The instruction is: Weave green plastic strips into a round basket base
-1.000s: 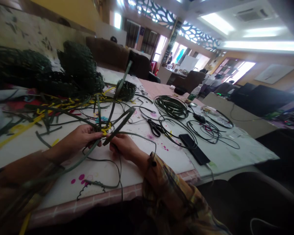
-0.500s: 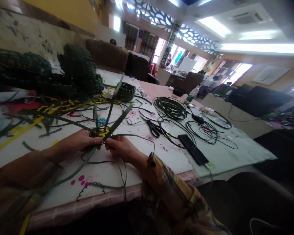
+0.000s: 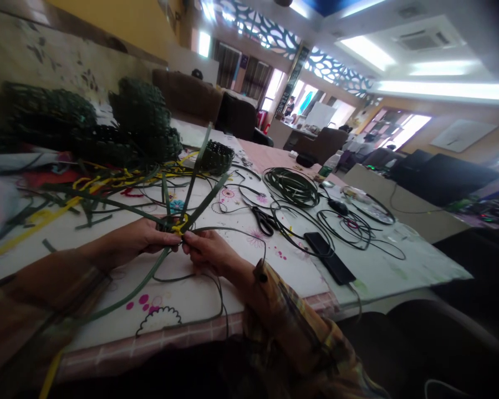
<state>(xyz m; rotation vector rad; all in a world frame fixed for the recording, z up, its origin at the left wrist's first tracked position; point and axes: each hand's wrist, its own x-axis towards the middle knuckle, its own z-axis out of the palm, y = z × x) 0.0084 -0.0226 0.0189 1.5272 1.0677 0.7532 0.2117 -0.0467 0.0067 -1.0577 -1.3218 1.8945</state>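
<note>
Several flat green strips (image 3: 205, 202) fan out from a small woven piece with a yellow tie (image 3: 179, 224) at its middle. My left hand (image 3: 143, 239) is closed on the left and lower side of this piece, thumb pointing right. Close beside it, my right hand (image 3: 205, 249) pinches the piece's right edge, where a thin dark strip (image 3: 233, 229) runs off to the right. The fingertips of both hands nearly meet. A long green strip (image 3: 149, 274) curves down from the piece past my left forearm.
Black scissors (image 3: 264, 221), coiled strips (image 3: 291, 187) and a phone (image 3: 329, 259) lie to the right. Dark green woven baskets (image 3: 139, 116) stand at the back left beside yellow cords (image 3: 87, 185). A small basket (image 3: 217, 157) and a bottle (image 3: 329, 164) are further back.
The view has shifted slightly, so the table and its items appear a little further right and lower. Both hands keep their hold, and the thin strip below them lies in a slightly different curve.
</note>
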